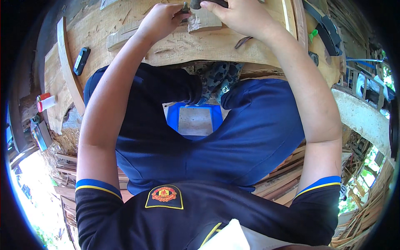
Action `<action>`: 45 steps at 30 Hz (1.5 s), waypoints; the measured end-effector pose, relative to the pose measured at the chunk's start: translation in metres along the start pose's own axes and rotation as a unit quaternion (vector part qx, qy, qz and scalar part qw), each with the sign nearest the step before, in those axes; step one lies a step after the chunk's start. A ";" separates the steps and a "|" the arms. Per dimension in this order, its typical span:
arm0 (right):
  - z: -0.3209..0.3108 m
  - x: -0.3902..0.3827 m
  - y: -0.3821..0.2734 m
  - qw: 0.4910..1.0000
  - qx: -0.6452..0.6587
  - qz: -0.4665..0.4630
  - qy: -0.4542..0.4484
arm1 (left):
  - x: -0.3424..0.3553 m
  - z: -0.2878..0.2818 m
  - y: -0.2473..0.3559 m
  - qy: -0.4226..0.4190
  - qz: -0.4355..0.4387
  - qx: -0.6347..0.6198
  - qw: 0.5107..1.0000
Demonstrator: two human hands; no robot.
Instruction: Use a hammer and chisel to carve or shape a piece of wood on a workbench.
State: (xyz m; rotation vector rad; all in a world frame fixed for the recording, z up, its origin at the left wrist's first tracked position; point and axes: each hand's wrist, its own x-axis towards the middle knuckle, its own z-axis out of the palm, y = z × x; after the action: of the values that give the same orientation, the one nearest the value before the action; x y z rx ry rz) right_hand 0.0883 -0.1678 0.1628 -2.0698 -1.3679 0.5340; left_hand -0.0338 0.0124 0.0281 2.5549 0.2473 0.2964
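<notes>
At the top edge, my left hand (161, 20) is closed around a slim metal chisel (186, 7), whose upper end pokes out above the fingers. My right hand (246, 17) grips the dark handle of a hammer; the rounded dark hammer head (196, 4) is close beside the chisel's top, and I cannot tell if they touch. Below both hands lies a pale wooden block (206, 22) with a notched left edge, on a broad wooden bench top (216, 48). Another wooden piece (118, 39) lies under my left forearm. The picture's upper edge cuts off part of the hammer.
A small dark curved piece (243, 42) lies near my right wrist. On the left are a black handheld device (81, 61), a long wooden strip (68, 68) and a red-and-clear container (47, 103). A green object (313, 34) is at the right. Stacked wood strips (283, 183) surround my legs.
</notes>
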 end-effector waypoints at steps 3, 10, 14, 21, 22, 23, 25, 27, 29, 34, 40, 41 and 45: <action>0.007 0.006 -0.001 0.999 -0.025 -0.022 0.031 | -0.001 -0.001 0.006 0.043 0.014 -0.055 0.997; 0.004 0.017 0.004 0.993 0.043 -0.112 0.020 | 0.004 -0.014 0.017 0.034 0.021 -0.125 0.991; 0.013 0.020 0.005 0.978 0.057 -0.189 0.073 | 0.006 -0.013 0.014 0.040 0.012 -0.093 0.995; 0.008 0.018 -0.017 0.980 -0.027 -0.183 0.072 | -0.001 -0.010 0.008 0.132 0.162 -0.164 0.964; 0.005 0.017 -0.024 0.974 0.001 -0.199 0.105 | -0.001 -0.009 0.007 0.133 0.161 -0.162 0.964; 0.002 0.016 -0.031 0.966 0.029 -0.215 0.138 | -0.001 -0.009 0.007 0.143 0.154 -0.169 0.963; -0.001 0.014 -0.038 0.979 0.019 -0.159 0.127 | 0.002 -0.008 0.010 0.154 0.154 -0.173 0.961; 0.013 0.018 -0.014 0.991 -0.031 -0.106 0.076 | 0.005 -0.003 0.017 0.043 -0.009 -0.043 0.998; 0.025 0.019 -0.009 0.987 -0.107 -0.061 0.107 | 0.003 -0.004 0.020 0.014 -0.018 -0.019 1.000; 0.002 0.010 -0.032 0.972 0.002 -0.185 0.148 | 0.003 0.001 0.012 0.034 -0.016 -0.054 0.998; 0.033 0.026 0.011 0.983 -0.127 -0.067 0.118 | 0.009 -0.004 0.019 0.026 -0.011 -0.055 0.998; 0.039 0.027 0.013 0.982 -0.122 -0.073 0.121 | 0.004 -0.004 0.012 0.020 -0.027 -0.062 0.998; 0.035 0.020 0.015 0.988 -0.114 -0.097 0.026 | 0.001 -0.006 0.004 -0.042 -0.067 0.010 0.997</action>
State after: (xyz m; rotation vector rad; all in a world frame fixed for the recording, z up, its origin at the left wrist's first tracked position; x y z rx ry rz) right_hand 0.0844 -0.1451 0.1268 -2.0798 -1.6422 0.2494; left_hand -0.0339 0.0119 0.0351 2.5479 0.3899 0.1348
